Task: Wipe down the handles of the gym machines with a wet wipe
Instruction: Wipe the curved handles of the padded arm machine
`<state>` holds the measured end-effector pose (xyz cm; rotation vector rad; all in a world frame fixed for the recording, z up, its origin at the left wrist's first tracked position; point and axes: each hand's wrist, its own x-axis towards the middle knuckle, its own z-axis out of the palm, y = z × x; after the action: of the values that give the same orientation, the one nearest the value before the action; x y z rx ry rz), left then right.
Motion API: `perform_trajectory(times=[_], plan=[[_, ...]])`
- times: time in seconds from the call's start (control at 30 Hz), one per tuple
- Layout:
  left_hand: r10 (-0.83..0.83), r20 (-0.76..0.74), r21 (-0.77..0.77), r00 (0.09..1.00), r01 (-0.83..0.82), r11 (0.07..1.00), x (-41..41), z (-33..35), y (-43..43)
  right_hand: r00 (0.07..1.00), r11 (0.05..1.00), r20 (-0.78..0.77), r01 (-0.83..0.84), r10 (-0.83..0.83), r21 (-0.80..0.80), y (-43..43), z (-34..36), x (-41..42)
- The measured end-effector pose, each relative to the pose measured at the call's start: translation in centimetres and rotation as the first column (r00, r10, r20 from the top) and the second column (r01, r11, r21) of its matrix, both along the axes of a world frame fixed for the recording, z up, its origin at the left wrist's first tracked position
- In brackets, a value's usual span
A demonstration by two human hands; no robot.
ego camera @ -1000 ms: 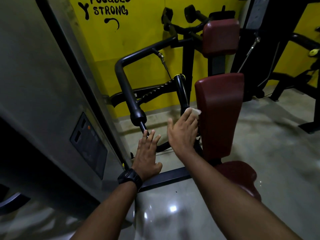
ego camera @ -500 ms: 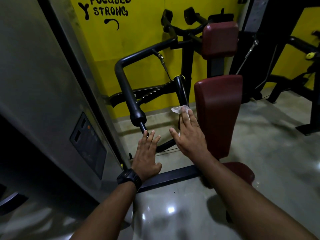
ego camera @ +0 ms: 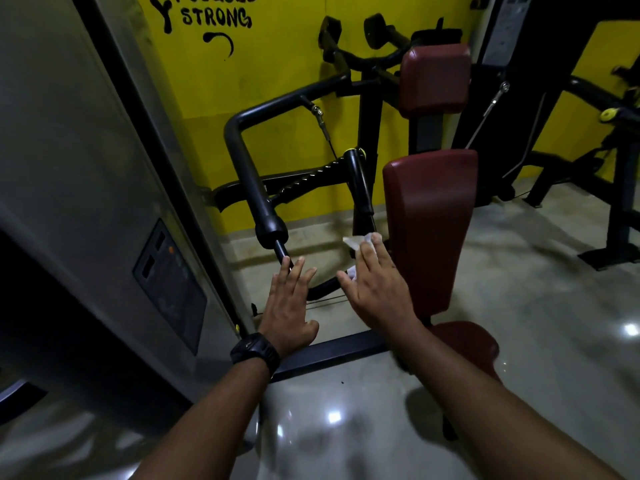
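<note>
A black machine has two grip handles: a long bent handle (ego camera: 254, 188) on the left and a shorter upright handle (ego camera: 360, 181) beside the maroon back pad (ego camera: 431, 220). My right hand (ego camera: 375, 285) lies flat with straight fingers. It presses a white wet wipe (ego camera: 356, 240) against the lower end of the shorter handle, and the wipe pokes out past my fingertips and by my thumb. My left hand (ego camera: 289, 306), with a black watch on the wrist, is spread flat. Its fingertips reach the thin rod (ego camera: 281, 249) below the long handle.
A grey metal cabinet (ego camera: 104, 188) with a dark panel fills the left. A yellow wall (ego camera: 284, 53) stands behind the machine. The maroon seat (ego camera: 464, 344) sits low on the right. More black machine frames (ego camera: 616, 188) stand at the far right on the shiny floor.
My right hand slid left from the edge of the back pad onto the shorter handle's lower end, and the wipe now shows left of my fingertips. My left hand stayed put.
</note>
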<state>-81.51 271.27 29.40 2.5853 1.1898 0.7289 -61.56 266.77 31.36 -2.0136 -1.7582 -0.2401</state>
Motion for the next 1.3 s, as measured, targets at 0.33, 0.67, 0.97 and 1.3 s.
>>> perform_trajectory(times=[0.33, 0.67, 0.97, 1.3], plan=[[-0.006, 0.018, 0.005, 1.000, 0.006, 1.000, 0.0, -0.3, 0.1, 0.752, 0.969, -0.659, 0.168, -0.008, 0.181, -1.9, 0.1, -7.2], [-0.030, 0.025, 0.014, 0.999, 0.029, 0.999, -0.1, -0.3, 0.2, 0.550, 0.932, -0.819, 0.358, -0.163, 0.056, 0.7, 3.6, -7.8], [-0.046, 0.010, 0.008, 0.999, 0.046, 0.999, -0.2, -0.3, 0.4, -0.059, 0.851, -0.997, 0.525, 0.050, 0.012, 1.2, 3.6, -8.5], [-0.079, 0.031, 0.019, 0.996, 0.078, 0.997, -0.5, -0.5, 0.6, 0.836, 0.963, -0.511, 0.263, -0.198, 0.058, -0.9, -0.4, -8.7]])
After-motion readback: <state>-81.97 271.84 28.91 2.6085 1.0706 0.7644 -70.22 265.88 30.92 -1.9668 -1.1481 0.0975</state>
